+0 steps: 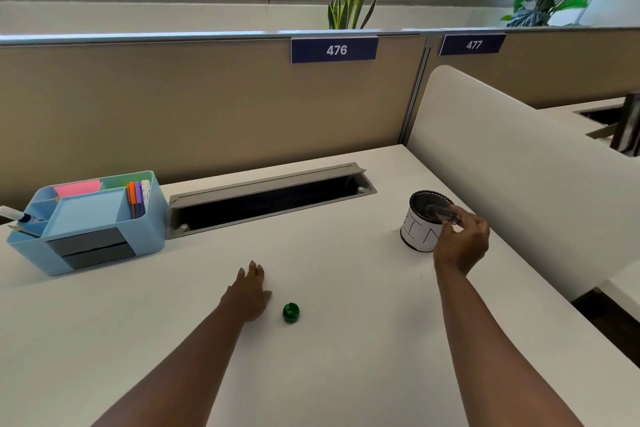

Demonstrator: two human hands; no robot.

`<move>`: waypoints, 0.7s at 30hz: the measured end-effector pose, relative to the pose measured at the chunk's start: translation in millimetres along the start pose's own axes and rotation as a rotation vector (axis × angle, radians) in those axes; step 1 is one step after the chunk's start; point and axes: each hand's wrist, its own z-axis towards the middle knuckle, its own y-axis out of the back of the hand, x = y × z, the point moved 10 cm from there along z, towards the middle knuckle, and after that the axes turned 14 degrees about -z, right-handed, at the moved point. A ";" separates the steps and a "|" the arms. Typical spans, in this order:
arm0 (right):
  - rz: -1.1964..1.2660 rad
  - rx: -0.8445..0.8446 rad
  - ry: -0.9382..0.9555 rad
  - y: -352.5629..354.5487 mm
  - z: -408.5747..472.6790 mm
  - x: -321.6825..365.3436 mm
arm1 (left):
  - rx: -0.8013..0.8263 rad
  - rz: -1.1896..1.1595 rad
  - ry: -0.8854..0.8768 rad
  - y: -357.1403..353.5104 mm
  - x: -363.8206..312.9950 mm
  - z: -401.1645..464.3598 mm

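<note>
My right hand (462,243) pinches a small clear tube-like object (441,212) over the rim of a black mesh cup (420,229) wrapped in white paper with letters drawn on it. The cup stands at the right of the white desk (329,357). My left hand (250,291) lies flat on the desk with straight fingers. A small green cap-like piece (291,313) sits on the desk just right of my left hand, apart from it.
A light blue desk organizer (88,222) with sticky notes and pens stands at the left. An open grey cable tray (270,199) runs along the back. A tan partition rises behind the desk, and a white divider (512,177) walls the right side.
</note>
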 end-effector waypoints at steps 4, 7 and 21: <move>0.206 -0.003 -0.166 1.8 0.0 -8.6 | -0.043 -0.158 -0.020 7.3 -0.7 -10.6; 0.469 0.099 -0.338 -10.6 -14.2 -8.1 | -0.191 -0.346 -0.057 27.6 -2.3 -21.4; 0.794 1.182 -0.572 -84.5 -234.0 96.0 | -0.191 -1.210 -0.283 100.8 -62.2 -91.5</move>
